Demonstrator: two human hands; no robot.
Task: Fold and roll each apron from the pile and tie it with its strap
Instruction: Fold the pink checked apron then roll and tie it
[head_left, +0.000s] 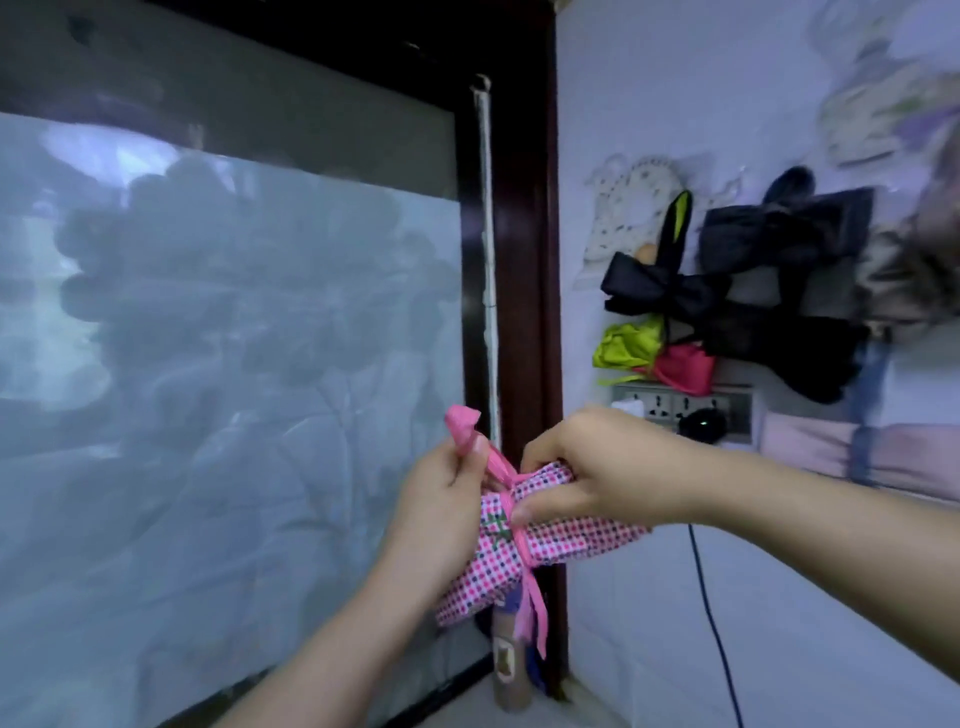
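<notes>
Rolled apron (540, 540), pink-and-white check with dark dots, held up in the air directly in front of the lower part of the dark door frame (524, 260), lying roughly level with its left end dipping down. Pink strap (501, 465) wound round the middle of the roll and crossed on top, two loose ends dangling below in front of the frame's foot.

Left hand (441, 512) just left of the frame: fingers curled, pinching a folded loop of strap sticking up above the knuckles, palm against the left end of the roll. Right hand (587, 462) just right of the frame: fingers curled over the upper right part of the roll, thumb pressed down at the strap's crossing.

Left of the frame, a large frosted glass pane (234, 338) full of blurred grey shapes. Right of the frame, on the pale wall, black bows (665, 288), a lime-green cloth (626, 345) and a pink cloth (680, 366) hanging close together. Below them a socket strip (732, 410) with a black plug (701, 423), and a black cable (711, 613) running down the wall. At the foot of the frame, a brown bottle (506, 670), too blurred for detail.
</notes>
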